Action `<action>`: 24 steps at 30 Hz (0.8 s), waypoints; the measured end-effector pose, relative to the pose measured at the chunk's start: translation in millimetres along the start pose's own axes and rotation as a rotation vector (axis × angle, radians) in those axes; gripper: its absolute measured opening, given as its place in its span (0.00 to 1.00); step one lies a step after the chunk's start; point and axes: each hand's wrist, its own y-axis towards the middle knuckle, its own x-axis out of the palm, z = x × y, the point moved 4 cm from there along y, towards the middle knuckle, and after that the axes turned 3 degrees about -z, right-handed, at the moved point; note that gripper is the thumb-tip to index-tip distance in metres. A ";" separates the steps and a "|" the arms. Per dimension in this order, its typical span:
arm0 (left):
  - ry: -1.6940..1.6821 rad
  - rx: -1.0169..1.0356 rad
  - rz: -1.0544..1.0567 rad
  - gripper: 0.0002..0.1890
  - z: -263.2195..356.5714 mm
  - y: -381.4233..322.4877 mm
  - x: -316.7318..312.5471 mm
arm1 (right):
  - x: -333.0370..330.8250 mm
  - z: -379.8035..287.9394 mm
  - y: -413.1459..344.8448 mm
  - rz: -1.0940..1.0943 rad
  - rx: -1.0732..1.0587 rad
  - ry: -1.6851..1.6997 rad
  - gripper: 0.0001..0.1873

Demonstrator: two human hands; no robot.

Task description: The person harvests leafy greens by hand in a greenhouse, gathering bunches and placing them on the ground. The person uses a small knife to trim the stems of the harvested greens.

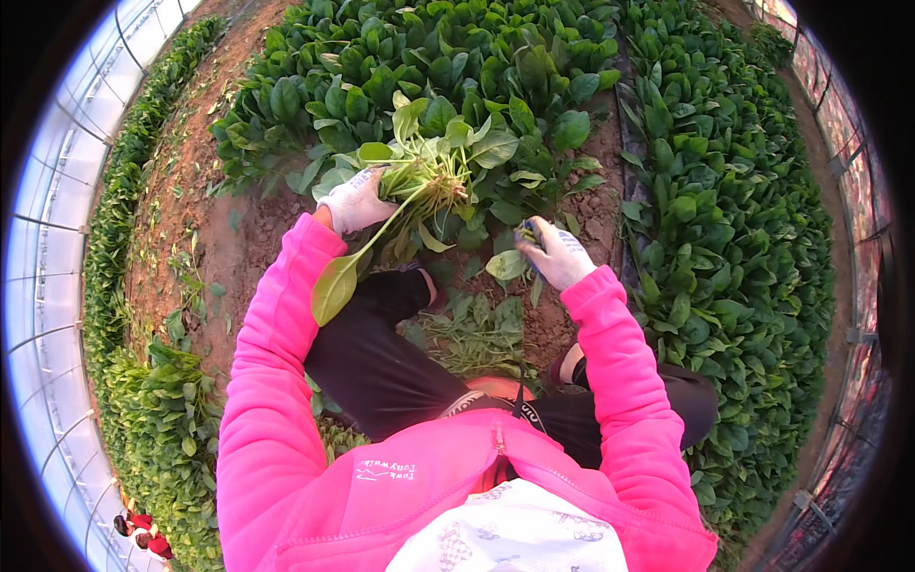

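Observation:
My left hand (357, 203), in a white knit glove, grips a bunch of leafy greens (422, 171) that look like spinach. Its pale roots (450, 184) point to the right, and one long-stemmed leaf (334, 289) hangs down over my sleeve. To the right and lower, my gloved right hand (554, 250) is curled around a few green stems (527, 232). A pale leaf (506, 264) shows just beside its fingers; whether it is held cannot be told. The two hands are apart, above the soil in front of my legs.
Standing spinach plants (443, 57) fill the bed ahead. A dense row (722, 236) runs along the right, past a dark strip (629, 143). Loose leaves and stems (475, 329) lie between my feet. Cut greens (161, 400) are heaped at left. Another person (143, 535) is far off, lower left.

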 end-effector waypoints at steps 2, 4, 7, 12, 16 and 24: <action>-0.010 -0.031 -0.030 0.34 -6.7 7.1 3.6 | 22.3 0.9 -16.4 -0.340 0.041 -0.314 0.32; -0.047 0.069 -0.011 0.33 -16.7 10.5 7.7 | 23.0 -18.0 -13.6 -0.221 0.069 -0.287 0.37; -0.073 0.216 0.019 0.31 -27.8 13.0 16.7 | 8.2 -67.3 -1.8 0.129 -0.010 0.045 0.42; -0.355 0.187 -0.155 0.33 -17.1 19.5 24.0 | 17.2 -94.2 22.3 0.480 -0.166 -0.170 0.42; -0.237 0.148 -0.159 0.34 -26.0 19.3 29.2 | 25.5 -82.5 41.3 0.448 -0.218 -0.223 0.28; -0.154 0.126 -0.168 0.35 -29.6 18.2 28.2 | -3.9 -23.0 30.2 0.450 -0.190 0.649 0.09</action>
